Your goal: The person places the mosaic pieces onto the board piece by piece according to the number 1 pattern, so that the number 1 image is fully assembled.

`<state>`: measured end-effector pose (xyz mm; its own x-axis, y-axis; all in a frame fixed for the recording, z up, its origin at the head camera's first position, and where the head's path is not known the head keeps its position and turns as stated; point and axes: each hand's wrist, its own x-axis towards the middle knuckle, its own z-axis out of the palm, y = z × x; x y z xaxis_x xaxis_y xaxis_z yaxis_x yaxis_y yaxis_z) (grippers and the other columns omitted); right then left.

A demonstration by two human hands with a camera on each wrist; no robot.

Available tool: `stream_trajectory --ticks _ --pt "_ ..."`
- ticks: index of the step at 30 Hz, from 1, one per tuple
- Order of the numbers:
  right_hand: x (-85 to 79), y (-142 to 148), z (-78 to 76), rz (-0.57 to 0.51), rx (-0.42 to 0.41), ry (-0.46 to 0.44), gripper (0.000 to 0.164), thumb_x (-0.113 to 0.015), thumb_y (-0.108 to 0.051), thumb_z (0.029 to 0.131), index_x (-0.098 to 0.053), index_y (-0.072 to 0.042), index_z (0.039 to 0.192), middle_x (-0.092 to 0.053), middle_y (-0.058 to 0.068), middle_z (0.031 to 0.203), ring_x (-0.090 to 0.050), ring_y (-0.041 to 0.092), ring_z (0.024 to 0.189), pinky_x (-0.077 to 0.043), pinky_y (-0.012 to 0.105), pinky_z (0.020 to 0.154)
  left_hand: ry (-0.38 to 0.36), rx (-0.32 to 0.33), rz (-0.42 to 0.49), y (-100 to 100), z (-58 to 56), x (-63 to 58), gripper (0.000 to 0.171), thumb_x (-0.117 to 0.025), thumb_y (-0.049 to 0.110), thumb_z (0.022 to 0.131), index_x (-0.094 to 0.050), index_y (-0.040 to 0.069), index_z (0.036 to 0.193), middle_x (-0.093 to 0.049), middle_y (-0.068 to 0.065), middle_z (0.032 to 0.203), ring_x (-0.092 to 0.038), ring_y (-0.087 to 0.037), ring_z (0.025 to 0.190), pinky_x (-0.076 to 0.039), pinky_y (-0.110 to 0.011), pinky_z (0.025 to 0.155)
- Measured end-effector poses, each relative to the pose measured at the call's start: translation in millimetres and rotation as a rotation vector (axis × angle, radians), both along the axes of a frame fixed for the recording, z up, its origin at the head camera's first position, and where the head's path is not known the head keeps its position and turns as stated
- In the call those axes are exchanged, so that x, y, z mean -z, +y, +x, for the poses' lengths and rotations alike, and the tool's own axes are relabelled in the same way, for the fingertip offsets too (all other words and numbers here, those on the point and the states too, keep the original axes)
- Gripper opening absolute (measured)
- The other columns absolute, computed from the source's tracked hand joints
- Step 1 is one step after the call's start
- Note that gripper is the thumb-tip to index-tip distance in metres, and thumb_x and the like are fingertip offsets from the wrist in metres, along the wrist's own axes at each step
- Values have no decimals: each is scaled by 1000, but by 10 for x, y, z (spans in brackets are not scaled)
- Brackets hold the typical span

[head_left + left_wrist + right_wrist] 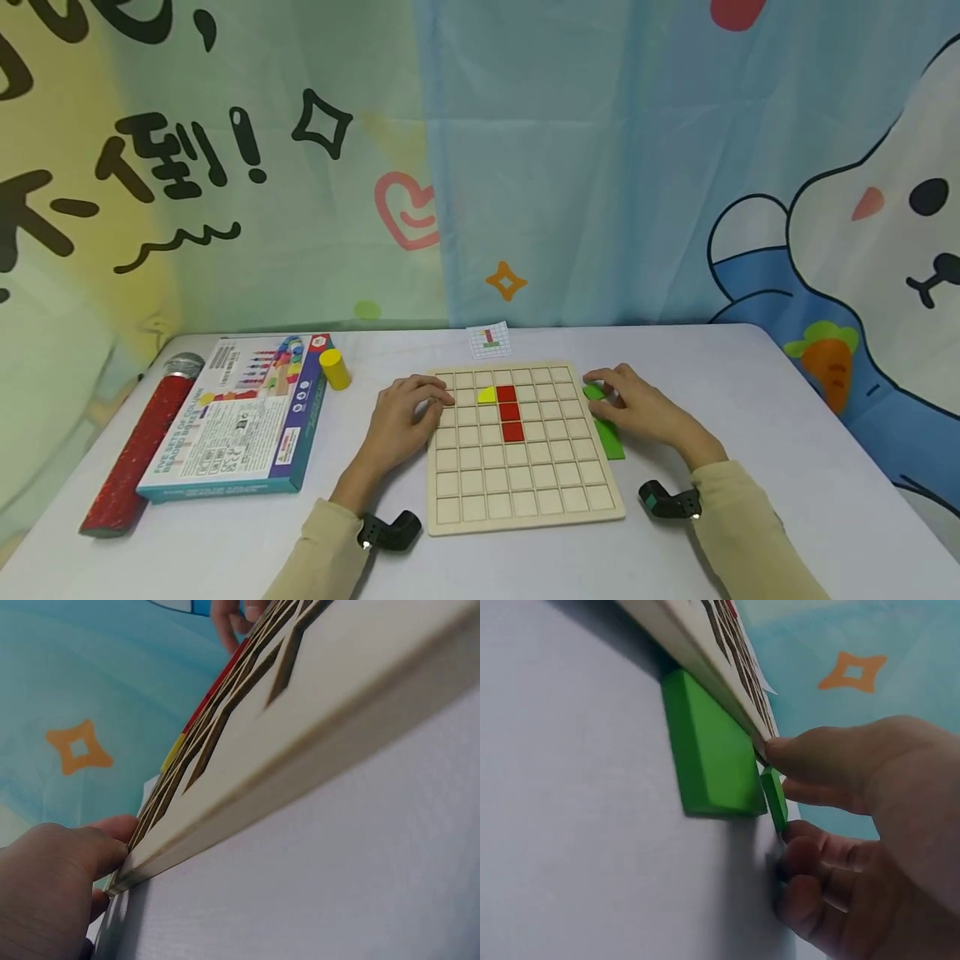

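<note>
In the head view a wooden grid board [491,507] lies on the table. Set in its squares are a yellow tile [487,395] and a column of red tiles [510,412]. My left hand [406,417] grips the board's upper left edge; in the left wrist view the thumb [105,851] is on top and a fingertip shows below. At the right edge my right hand [637,402] has thumb and fingers around a small green block [775,799], with the thumb right at the board's rim. A larger green block [712,754] lies beside the board.
A small pattern card [489,341] lies behind the board. To the left are a yellow cylinder [334,369], a boxed set [232,417] and a red tube [146,450] with a silvery end. A printed curtain [570,183] hangs behind the table [787,417].
</note>
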<state>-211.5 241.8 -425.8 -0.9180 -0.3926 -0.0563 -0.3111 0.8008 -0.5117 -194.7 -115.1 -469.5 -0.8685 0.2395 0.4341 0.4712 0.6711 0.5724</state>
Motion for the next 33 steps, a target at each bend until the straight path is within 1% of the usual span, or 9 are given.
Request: stream_trajectory --ticks 6,9,13,18,21,24,30,33 --pt "-17 33 -1 15 -21 0 39 -61 -20 91 -52 -9 127 -49 13 103 -45 16 78 -39 30 67 -3 -1 -2 4 -4 -6 16 -61 9 88 -72 20 92 -66 2 111 -56 -25 111 -36 -50 93" --pt "-21 51 -6 17 -12 4 36 -63 -18 90 -54 -9 123 -50 12 101 -45 16 78 -39 30 67 -2 -1 -4 6 -6 -7 16 -61 10 88 -72 21 92 -66 3 111 -56 -24 110 -37 -49 93" --pt "-8 67 -16 18 1 37 29 -64 -18 89 -56 -8 114 -51 12 100 -47 16 78 -41 30 68 1 -3 -6 8 -12 -4 16 -61 10 88 -72 21 92 -66 3 111 -56 -24 110 -37 -50 94" --pt "14 80 -12 45 45 72 25 -65 -22 88 -58 -7 107 -52 10 101 -51 15 78 -42 30 67 -4 -6 -11 12 -14 9 16 -62 11 88 -72 22 92 -66 3 112 -56 -24 110 -37 -49 93" --pt "8 75 -5 52 68 75 26 -65 -25 88 -58 -8 107 -53 10 104 -52 15 78 -42 30 66 -11 -7 -11 14 -11 12 15 -62 11 89 -71 22 92 -65 4 112 -56 -24 110 -37 -50 94" --pt "-5 53 -2 36 74 78 27 -65 -26 88 -58 -8 107 -57 8 104 -53 13 76 -43 29 63 -16 -9 -11 11 -6 11 15 -62 11 89 -71 23 92 -65 4 112 -55 -24 111 -36 -50 94" --pt "-39 -27 17 -23 66 85 28 -64 -25 89 -58 -9 110 -59 6 100 -50 10 64 -42 26 54 -14 -9 -10 6 -3 9 15 -62 11 88 -71 23 92 -65 4 112 -55 -24 112 -36 -51 95" --pt "-54 -72 36 -32 54 100 28 -64 -26 89 -58 -10 111 -60 6 101 -49 10 63 -42 26 52 -12 -7 -9 8 -6 14 16 -62 11 89 -71 23 92 -65 4 112 -55 -24 111 -36 -51 95"
